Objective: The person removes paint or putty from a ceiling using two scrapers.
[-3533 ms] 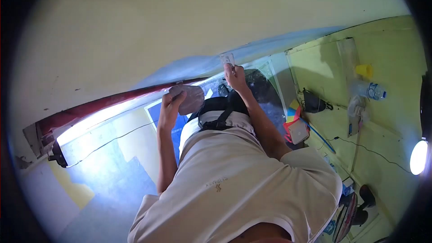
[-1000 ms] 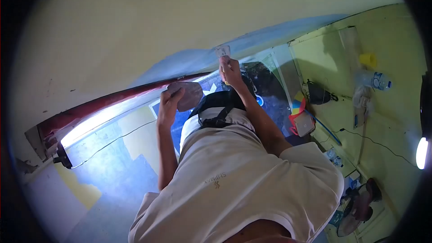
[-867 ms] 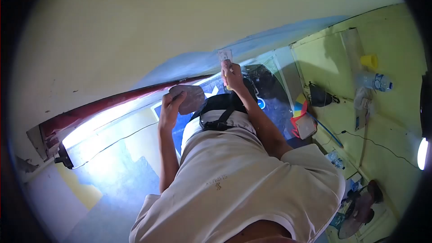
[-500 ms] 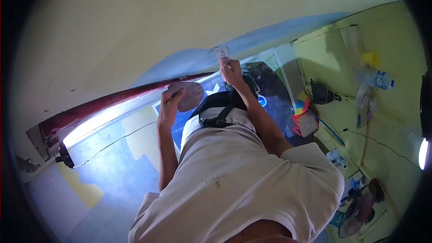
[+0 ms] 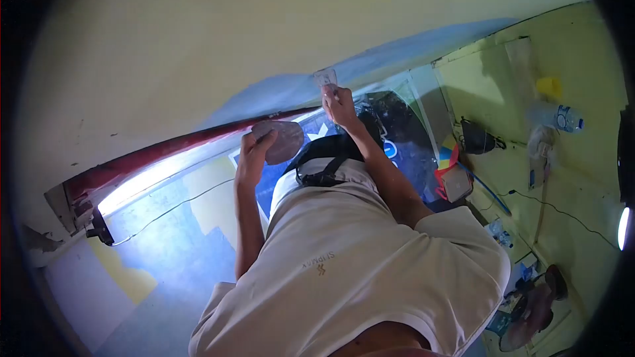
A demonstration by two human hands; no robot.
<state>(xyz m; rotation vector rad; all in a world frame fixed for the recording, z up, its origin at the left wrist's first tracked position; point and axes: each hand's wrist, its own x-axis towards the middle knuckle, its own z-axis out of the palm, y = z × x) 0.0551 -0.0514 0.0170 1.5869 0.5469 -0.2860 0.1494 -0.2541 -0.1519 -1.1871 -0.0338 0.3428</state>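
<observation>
My left hand [image 5: 256, 152] is closed on the edge of a flat, rounded, grey-brown plate [image 5: 286, 143] at waist height. My right hand [image 5: 340, 107] grips a putty knife [image 5: 325, 78], whose pale, smeared blade points up at the wall. The blade overlaps the lower edge of a blue patch [image 5: 271, 96] on the cream wall [image 5: 198, 46]. Both forearms are bent in front of my light T-shirt, and a dark strap bag [image 5: 324, 175] hangs at my waist.
A dark red ledge [image 5: 159, 152] runs along the wall's foot, beside a bright tube light [image 5: 142, 182] and a thin cable. To the right are a water bottle [image 5: 567, 119], a yellow cup [image 5: 548, 86], a red-edged case [image 5: 456, 184] and a fan [image 5: 529, 324].
The whole view has shifted slightly to the right. Both hands keep their grips, with the putty knife still at the blue patch and the plate at nearly the same height.
</observation>
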